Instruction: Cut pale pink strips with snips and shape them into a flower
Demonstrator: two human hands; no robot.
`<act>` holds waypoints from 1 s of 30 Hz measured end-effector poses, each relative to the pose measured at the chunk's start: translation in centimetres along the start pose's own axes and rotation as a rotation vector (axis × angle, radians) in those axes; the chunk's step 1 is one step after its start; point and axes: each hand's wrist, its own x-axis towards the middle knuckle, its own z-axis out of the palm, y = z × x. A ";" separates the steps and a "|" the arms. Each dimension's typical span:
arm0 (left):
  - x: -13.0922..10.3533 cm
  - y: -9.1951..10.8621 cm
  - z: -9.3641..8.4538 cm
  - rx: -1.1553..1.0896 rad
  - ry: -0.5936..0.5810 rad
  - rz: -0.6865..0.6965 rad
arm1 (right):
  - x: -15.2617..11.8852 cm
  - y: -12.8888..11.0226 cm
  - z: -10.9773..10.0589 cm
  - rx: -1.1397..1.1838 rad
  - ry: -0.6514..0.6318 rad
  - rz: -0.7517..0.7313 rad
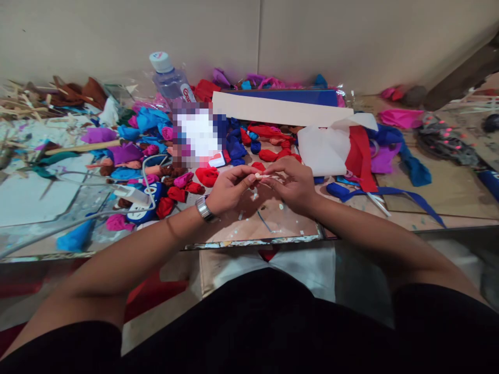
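Note:
My left hand point(234, 188), with a silver watch point(204, 208) at its wrist, pinches one end of a small whitish piece point(262, 176) between thumb and fingers. From the right, my right hand point(293, 184) closes its fingers on the other end of the same piece. Both hands are above the wooden tabletop point(268, 228), near its front edge. Just beyond them are small red bundles point(207, 176). A white sheet point(322, 151) and a red strip point(360, 156) lie to the right of my right hand.
A bottle point(171, 83) stands behind a blurred bright screen point(198, 132). Colourful bundles cover the left side, with a white cable point(93, 215) running across. A long cream strip point(280, 109) lies at the back. A blue ribbon point(409, 196) trails over the right side.

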 end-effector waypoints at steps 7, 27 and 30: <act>0.1 -0.3 0.0 0.033 0.031 0.014 | 0.0 -0.2 0.1 -0.007 0.021 -0.020; -0.2 -0.1 0.6 0.126 0.095 0.063 | -0.2 -0.1 0.5 -0.068 -0.101 0.055; -0.1 -0.4 0.4 0.078 0.122 -0.005 | -0.1 -0.1 0.4 -0.026 -0.092 0.040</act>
